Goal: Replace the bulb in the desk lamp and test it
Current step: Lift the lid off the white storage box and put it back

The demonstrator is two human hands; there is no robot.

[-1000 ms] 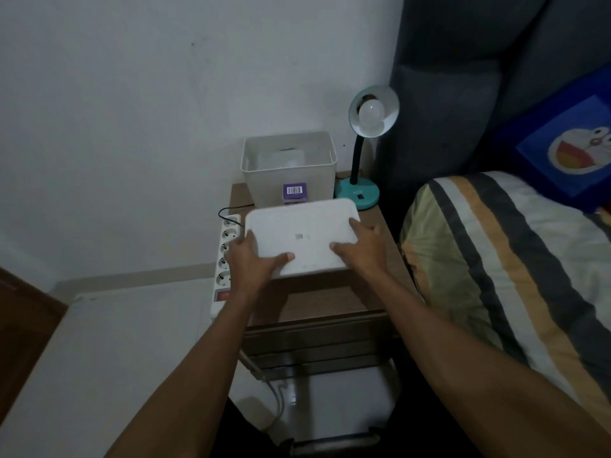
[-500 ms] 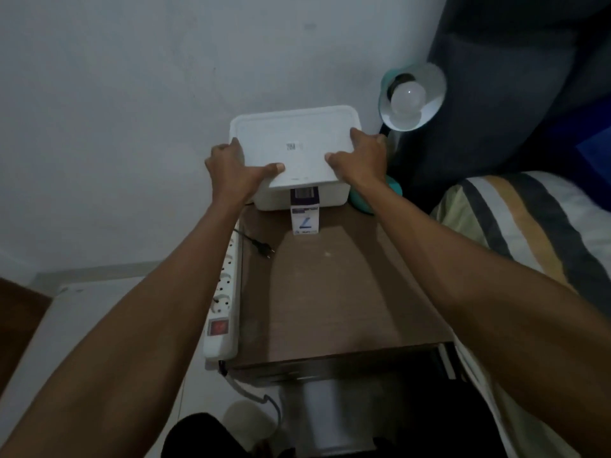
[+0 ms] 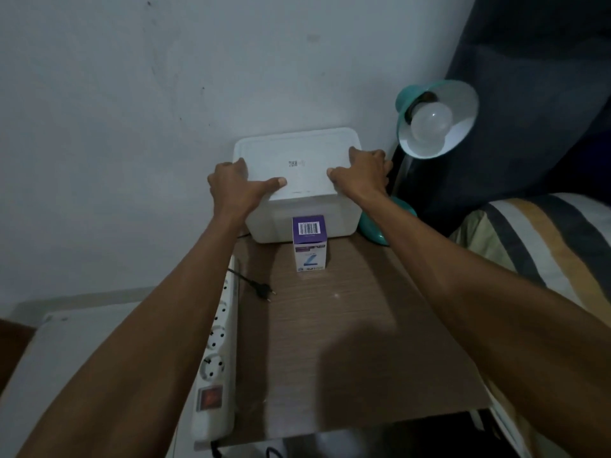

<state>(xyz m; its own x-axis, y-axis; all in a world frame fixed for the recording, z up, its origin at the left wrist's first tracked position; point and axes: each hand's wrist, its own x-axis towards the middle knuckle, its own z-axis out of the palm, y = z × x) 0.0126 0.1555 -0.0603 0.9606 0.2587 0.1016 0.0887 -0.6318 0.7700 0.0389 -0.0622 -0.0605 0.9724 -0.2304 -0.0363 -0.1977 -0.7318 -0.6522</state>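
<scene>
A white plastic box point(image 3: 307, 223) stands at the back of the wooden bedside table point(image 3: 357, 342), against the wall. Its white lid point(image 3: 297, 157) lies on top of it. My left hand point(image 3: 236, 185) grips the lid's left edge and my right hand point(image 3: 362, 173) grips its right edge. A small purple and white bulb carton point(image 3: 309, 242) stands upright in front of the box. To the right, the teal desk lamp point(image 3: 436, 117) tilts towards me with an unlit white bulb point(image 3: 429, 122) in its shade. Its teal base point(image 3: 377, 226) sits beside the box.
A white power strip point(image 3: 216, 355) with a red switch lies along the table's left edge. A loose black plug point(image 3: 263, 289) rests on the table near it. A striped bed cover point(image 3: 535, 246) is at the right, with dark fabric behind the lamp.
Both hands carried the lid from the front of the table up and back, and set it on top of the box. My view has moved closer to the table.
</scene>
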